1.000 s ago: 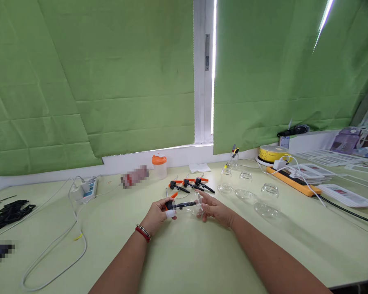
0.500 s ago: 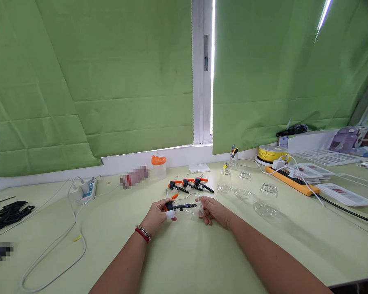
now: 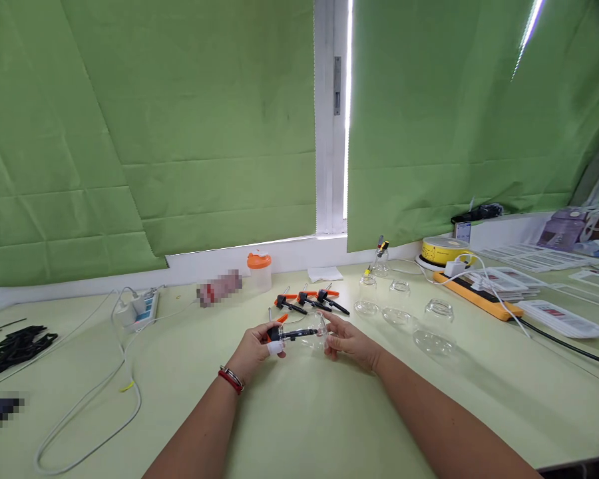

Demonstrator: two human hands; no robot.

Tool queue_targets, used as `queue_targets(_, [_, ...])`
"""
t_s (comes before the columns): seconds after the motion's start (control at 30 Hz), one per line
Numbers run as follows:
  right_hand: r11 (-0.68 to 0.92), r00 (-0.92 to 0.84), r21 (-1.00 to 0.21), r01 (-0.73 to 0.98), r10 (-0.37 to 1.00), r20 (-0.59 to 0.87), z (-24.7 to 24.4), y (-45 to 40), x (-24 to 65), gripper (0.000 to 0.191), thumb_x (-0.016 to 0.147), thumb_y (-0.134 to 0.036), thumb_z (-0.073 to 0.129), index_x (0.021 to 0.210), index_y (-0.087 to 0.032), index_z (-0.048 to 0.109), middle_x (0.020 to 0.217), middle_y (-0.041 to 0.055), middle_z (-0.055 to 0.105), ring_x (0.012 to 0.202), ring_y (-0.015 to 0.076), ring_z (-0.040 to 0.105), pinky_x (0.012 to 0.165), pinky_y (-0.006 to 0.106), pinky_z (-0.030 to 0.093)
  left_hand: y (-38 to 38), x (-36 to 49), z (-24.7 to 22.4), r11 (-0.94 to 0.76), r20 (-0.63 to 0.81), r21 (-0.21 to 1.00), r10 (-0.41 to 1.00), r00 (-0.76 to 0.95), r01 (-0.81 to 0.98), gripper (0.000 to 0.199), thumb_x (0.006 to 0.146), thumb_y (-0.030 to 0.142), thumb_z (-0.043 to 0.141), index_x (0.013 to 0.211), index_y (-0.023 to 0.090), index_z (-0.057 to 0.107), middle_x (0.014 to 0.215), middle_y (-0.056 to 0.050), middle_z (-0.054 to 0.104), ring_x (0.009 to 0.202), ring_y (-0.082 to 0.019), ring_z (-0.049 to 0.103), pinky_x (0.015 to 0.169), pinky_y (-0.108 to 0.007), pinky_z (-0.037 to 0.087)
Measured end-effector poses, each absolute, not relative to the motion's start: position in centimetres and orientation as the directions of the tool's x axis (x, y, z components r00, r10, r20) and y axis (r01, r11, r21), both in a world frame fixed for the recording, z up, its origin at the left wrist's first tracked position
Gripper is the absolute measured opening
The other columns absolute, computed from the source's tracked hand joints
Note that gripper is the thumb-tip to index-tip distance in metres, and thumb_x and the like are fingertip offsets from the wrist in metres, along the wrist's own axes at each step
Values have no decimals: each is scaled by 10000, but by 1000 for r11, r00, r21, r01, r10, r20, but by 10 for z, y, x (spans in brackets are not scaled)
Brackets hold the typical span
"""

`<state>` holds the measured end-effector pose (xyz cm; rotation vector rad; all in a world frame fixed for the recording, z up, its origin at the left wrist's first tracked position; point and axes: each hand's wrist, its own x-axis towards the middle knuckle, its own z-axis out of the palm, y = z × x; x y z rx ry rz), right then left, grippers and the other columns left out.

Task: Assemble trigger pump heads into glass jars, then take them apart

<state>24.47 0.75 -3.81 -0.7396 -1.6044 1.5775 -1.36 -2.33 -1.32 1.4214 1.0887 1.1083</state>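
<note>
My left hand [image 3: 257, 346], with white tape on its thumb, grips the black and orange cap end of a clear glass bottle [image 3: 309, 331] lying sideways above the table. A black rod [image 3: 299, 334] runs inside the bottle. At the other end, the fingers of my right hand [image 3: 348, 340] close on the bottle's base. Just beyond lie three black and orange pump tops [image 3: 307, 299]. Several open clear glass bottles [image 3: 434, 326] stand to the right.
An orange-lidded cup [image 3: 259, 273] stands at the back. On the right are an orange power strip [image 3: 478, 297], a yellow round tin [image 3: 444, 250] and stacked sheets [image 3: 564, 318]. A white power strip [image 3: 142, 311], cables and a black bundle [image 3: 20, 351] lie left.
The fingers of my right hand have shifted on the bottle's base, with the index finger now raised over its edge. My left hand keeps its hold, and the bottle has tilted slightly.
</note>
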Motion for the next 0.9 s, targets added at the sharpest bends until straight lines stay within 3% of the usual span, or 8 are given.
queue_targets(0.23, [12,-529,-999,-42,848,33,-36,5,241,565,797,-559,522,1214,-187,443,711,15,593,472,88,519,399,197,386,-26,-10,-9,-95,78,991,980,182,92,439,587,201,741,1012,164,637,722,33,622,623,-177,659,715,-308,481])
queue_targets(0.33, [16,-527,-1000,-18,850,23,-37,6,239,540,805,-587,485,1155,-175,473,665,5,581,435,76,496,374,183,364,-26,-10,-11,-95,77,991,980,184,91,435,589,203,741,1009,162,636,724,30,622,619,-177,659,721,-310,481])
queue_targets(0.43, [21,-530,-1000,-6,848,20,-36,6,239,566,812,-589,471,1204,-182,462,746,37,598,502,99,552,401,196,399,-24,-13,-13,-94,78,992,981,178,85,426,602,202,736,1013,167,630,740,27,623,621,-172,662,735,-310,477])
queue_targets(0.5, [36,-528,-999,-29,848,46,-35,5,240,609,805,-564,506,1301,-228,394,908,71,595,635,129,603,480,227,464,-24,-15,-14,-92,78,992,983,169,81,428,607,201,733,1020,171,626,746,27,621,631,-173,665,746,-311,476])
queue_targets(0.63, [100,-559,-993,-68,820,121,-34,4,243,798,725,-448,673,1387,-370,234,1252,95,431,797,140,598,658,306,519,-25,-16,-12,-85,73,994,984,163,68,435,606,212,735,1025,169,625,738,24,617,649,-181,667,748,-319,484])
queue_targets(0.73, [124,-559,-991,-56,818,135,-35,5,244,811,709,-421,694,1383,-378,245,1262,100,399,778,137,591,646,314,512,-26,-15,-10,-78,66,995,984,168,67,441,594,221,741,1018,168,632,727,23,620,644,-183,663,740,-324,489])
queue_targets(0.9, [114,-545,-992,-53,829,125,-35,5,243,761,731,-432,664,1377,-328,274,1108,80,488,689,126,591,588,291,483,-27,-12,-9,-74,59,994,983,172,84,443,594,222,743,1021,170,634,715,31,615,630,-180,662,734,-315,483])
